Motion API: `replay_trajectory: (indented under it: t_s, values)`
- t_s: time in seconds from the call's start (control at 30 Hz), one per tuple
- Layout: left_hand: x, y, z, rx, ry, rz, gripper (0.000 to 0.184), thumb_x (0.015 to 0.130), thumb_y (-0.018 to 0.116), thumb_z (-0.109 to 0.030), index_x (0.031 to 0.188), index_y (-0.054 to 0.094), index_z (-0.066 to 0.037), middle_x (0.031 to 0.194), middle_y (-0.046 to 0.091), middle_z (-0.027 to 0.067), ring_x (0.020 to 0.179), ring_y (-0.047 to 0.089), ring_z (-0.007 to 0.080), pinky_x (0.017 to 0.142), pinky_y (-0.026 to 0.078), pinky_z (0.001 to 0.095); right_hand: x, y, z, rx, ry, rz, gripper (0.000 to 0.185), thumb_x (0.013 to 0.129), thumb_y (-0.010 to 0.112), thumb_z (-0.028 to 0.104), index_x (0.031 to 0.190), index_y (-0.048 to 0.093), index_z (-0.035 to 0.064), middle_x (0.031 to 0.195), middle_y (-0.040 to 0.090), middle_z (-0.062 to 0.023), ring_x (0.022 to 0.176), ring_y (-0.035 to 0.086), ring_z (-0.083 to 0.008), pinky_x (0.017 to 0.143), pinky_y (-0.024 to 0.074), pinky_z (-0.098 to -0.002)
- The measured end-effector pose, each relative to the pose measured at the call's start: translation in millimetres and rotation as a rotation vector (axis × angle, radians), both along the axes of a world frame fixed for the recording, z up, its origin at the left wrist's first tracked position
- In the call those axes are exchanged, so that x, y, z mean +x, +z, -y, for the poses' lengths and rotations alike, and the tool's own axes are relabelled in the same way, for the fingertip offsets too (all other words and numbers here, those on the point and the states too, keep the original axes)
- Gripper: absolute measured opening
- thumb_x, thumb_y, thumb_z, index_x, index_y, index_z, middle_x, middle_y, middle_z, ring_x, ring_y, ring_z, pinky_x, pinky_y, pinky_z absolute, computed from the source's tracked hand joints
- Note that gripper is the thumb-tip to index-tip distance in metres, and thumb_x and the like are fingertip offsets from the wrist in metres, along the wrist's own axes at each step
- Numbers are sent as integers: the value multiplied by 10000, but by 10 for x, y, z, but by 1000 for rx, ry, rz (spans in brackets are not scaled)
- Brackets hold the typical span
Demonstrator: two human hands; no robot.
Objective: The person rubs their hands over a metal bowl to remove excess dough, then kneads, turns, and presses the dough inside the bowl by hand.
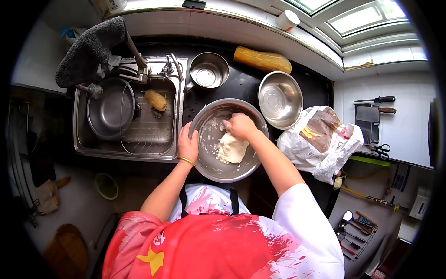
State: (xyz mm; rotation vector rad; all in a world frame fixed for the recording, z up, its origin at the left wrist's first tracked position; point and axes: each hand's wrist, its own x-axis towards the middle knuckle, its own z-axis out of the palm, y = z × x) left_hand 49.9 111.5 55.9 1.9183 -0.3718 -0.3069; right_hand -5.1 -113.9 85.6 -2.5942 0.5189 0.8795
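Observation:
A large metal bowl stands on the dark counter in front of me. Inside it lies a pale lump of dough, with loose flour and scraps clinging to the bowl's bottom and wall. My left hand grips the rim on the left side, its thumb over the edge. Down in the bowl, my right hand has its fingers curled onto the upper part of the dough. The fingertips are partly hidden, and flour shows on them.
To the left is a sink with a pan, a wire rack and a loofah-like scrubber. Behind stand a metal pot and a long squash. At right are an empty basin and a plastic bag.

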Motion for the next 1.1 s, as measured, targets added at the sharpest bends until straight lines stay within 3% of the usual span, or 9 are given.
replay_trajectory:
  t_s: [0.07,0.13,0.3,0.4,0.47,0.63,0.77,1.0,1.1]
  values:
    - [-2,4,1,-1,5,-15,318,883,575,-113,1182,562,-6,1094,611,187,1018,583,345,905,456,398,-262,-114,102,144,-12,378,444,907,539,402,847,684,-14,938,654,-207,932,612,-377,833,476,-457]
    - [-4,-5,4,-3,11,-33,320,886,585,-130,1181,565,-8,1090,620,179,1010,589,328,905,456,390,-378,113,41,319,-272,143,459,883,559,431,832,668,-12,936,649,-205,938,600,-372,830,472,-444]
    - [-18,21,17,24,13,-48,298,897,585,-139,1165,572,-10,1086,620,167,1014,589,323,907,454,384,-769,291,-306,138,-54,382,433,819,637,364,1147,583,87,1235,570,-146,1095,556,-315,889,461,-419]
    - [-33,48,44,28,-38,-65,288,902,583,-151,1154,575,-12,1085,618,169,1018,588,326,907,454,385,-781,386,-662,31,100,472,516,809,624,421,1213,592,103,1243,586,-117,1092,566,-290,927,434,-436]
    - [-70,66,68,56,-52,-46,282,902,582,-156,1144,577,-11,1083,619,172,1016,589,330,905,455,385,-856,189,-876,-45,186,549,508,801,620,439,1197,621,121,1219,610,-97,1072,579,-255,926,425,-422]
    - [-76,69,77,59,-80,-92,279,897,569,-136,1145,571,-6,1077,620,183,1020,576,348,910,444,401,-609,-277,-897,-165,96,693,181,739,632,328,827,676,177,878,623,-28,818,584,-228,768,435,-416]
    - [-81,72,74,59,-104,-79,288,892,556,-116,1155,564,0,1103,609,192,1040,549,376,924,427,428,-244,-412,-760,-174,8,644,179,745,604,309,678,648,150,732,620,-53,727,612,-246,695,449,-440]
    - [-42,80,56,62,-169,-36,300,904,534,-134,1172,532,3,1098,596,199,1060,537,389,932,418,442,-78,-487,-719,-133,-89,574,244,787,580,339,701,669,129,701,666,-81,659,647,-261,692,461,-441]
    - [-67,16,60,10,-120,-2,275,896,543,-121,1142,537,1,1082,598,193,1044,545,386,912,426,441,-211,-178,-665,6,-114,558,345,834,575,419,874,702,101,760,690,-115,735,668,-288,824,453,-455]
